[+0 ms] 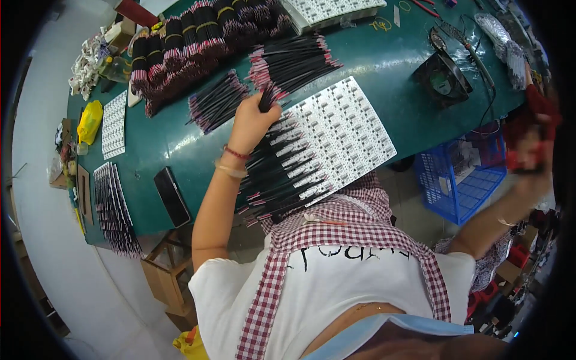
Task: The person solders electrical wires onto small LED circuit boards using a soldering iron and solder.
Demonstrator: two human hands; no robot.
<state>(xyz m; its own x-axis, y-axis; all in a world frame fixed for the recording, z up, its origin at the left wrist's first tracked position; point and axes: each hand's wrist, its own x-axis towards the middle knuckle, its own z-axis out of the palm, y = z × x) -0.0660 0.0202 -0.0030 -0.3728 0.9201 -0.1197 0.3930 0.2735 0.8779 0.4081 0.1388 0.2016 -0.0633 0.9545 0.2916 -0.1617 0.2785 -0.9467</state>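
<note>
A green workbench (384, 66) fills the upper half of the frame, with a pale floor at far left. The clutch of black wires (266, 100) near the centre should be light, flexible and inclined to fan out, best taken around the sleeved middle, clear of the pinkish ends. The left hand (254, 123) has its fingers curled closed around it. Just below and right lies the white panel (347, 129), probably thin and stiff and best held by its edges; attached-looking wires (270, 174) spread over its left part. Loose wire piles (294, 63) sit above the hand, tied bundles (195, 36) at upper left. At the right edge, the right hand (533, 153) is blurred; whether it grips anything, I cannot tell. A blue crate (433, 183) stands left of it.
</note>
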